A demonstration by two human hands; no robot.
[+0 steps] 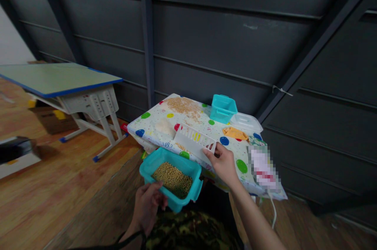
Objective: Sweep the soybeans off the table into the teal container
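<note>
Two hands are busy: the left hand (148, 203) has thumb and fingers clamped on the near rim of a teal tub (176, 159) of beans (172, 177); the right hand (222, 162) pinches a white slotted tray (190, 144) at the tub's one o'clock. A loose heap (182, 105) (more beans, spread thin) lies at twelve.

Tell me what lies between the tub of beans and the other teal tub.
In the head view: the white slotted tray, held by the right hand, and patterned tablecloth.

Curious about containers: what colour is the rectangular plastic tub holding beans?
The rectangular plastic tub is turquoise, clearest in the head view.
</note>
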